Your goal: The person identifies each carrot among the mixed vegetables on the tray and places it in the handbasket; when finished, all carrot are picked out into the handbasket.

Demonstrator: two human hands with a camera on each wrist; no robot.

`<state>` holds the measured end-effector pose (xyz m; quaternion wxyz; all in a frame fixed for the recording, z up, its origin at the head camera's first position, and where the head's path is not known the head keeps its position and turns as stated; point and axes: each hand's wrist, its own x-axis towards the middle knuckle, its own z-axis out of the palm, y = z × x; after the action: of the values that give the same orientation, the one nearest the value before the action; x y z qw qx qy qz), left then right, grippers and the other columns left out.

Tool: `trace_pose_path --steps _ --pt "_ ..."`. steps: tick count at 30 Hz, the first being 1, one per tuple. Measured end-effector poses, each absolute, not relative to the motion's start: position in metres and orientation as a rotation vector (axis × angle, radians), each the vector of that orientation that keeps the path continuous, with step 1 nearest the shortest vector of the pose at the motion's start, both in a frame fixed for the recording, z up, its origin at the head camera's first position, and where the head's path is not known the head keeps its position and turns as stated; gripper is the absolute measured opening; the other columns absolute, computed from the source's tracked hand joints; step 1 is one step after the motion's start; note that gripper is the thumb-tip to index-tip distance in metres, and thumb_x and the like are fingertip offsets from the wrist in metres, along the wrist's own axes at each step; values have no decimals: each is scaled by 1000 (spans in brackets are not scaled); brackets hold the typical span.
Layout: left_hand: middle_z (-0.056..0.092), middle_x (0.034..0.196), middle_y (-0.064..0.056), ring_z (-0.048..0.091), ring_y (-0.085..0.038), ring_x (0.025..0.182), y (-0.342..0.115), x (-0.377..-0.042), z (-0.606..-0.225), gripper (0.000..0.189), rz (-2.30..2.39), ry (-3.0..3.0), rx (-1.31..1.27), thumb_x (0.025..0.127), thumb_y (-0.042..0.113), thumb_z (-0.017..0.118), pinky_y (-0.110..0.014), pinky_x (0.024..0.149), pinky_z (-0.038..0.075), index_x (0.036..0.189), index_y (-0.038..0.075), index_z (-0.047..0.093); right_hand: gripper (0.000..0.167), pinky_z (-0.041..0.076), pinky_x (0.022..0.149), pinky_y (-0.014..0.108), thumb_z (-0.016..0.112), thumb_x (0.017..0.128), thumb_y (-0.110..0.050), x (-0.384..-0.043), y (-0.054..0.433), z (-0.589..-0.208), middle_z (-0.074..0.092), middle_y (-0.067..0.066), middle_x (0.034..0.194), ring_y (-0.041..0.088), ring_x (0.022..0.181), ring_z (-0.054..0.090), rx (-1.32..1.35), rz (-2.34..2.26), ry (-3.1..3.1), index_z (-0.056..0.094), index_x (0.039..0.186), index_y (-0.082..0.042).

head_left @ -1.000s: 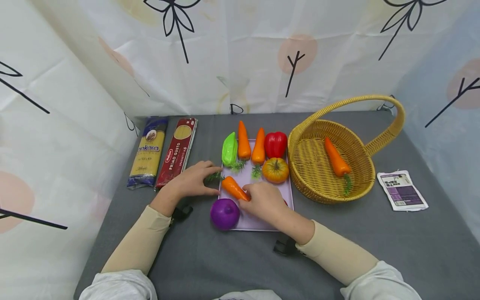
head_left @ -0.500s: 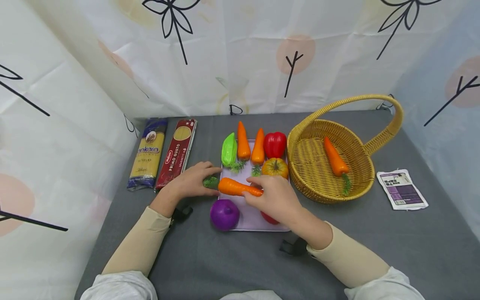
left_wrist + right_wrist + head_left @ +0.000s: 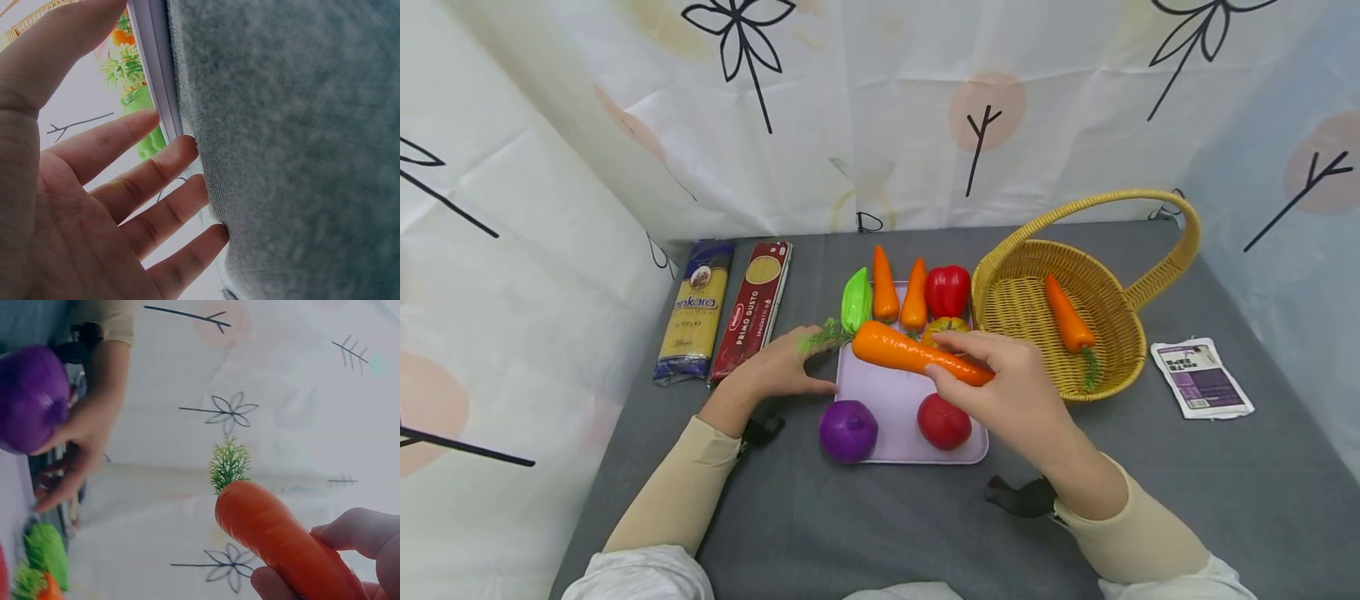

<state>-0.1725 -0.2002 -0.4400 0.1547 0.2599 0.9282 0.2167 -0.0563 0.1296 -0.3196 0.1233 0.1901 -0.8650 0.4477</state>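
Head view: the right hand (image 3: 1015, 387) pinches a carrot (image 3: 917, 354) by its narrow end, the thumb along the near side and the fingers over the far side. The broad end lies clear of the grip and points with its leaves toward the left hand (image 3: 781, 362) — the carrot slants above the tray (image 3: 883, 387), hiding part of the pumpkin (image 3: 946, 326). The left hand rests at the tray's left edge, thumb and fingers parted with nothing between them. On the tray's near part sit an onion (image 3: 848, 431) and a tomato (image 3: 943, 422); along its far edge are a green vegetable (image 3: 856, 302), two more carrots (image 3: 884, 287) and a red pepper (image 3: 947, 292). To the right, a basket (image 3: 1018, 292) on the bench (image 3: 880, 525) holds another carrot (image 3: 1069, 317). Left wrist view: the left fingers are spread, palm bare, the tips at the grey cloth (image 3: 300, 150) beside the tray's rim. Right wrist view: the carrot lies between the thumb on one side and a finger on the other — its narrow tip runs out of sight among the fingers, while the broad end and leaves stick out beyond them, well apart from the left hand.
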Motion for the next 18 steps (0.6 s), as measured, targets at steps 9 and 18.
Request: trace_pose_path --steps 9,18 --pt "55 140 -10 51 -30 127 -199 -173 -439 82 519 2659 814 82 56 81 -53 107 44 150 19 54 36 51 83 11 84 80 3 -46 159 -296 77 8 107 22 96 72 489 1262 -2345 78 115 -3" --pt "56 137 -9 52 -28 124 -199 -173 -440 82 515 2671 816 81 55 82 -52 106 46 150 19 55 31 52 81 13 82 84 2 -40 186 -281 74 10 109 13 95 64 233 1343 -2283 79 113 -5"
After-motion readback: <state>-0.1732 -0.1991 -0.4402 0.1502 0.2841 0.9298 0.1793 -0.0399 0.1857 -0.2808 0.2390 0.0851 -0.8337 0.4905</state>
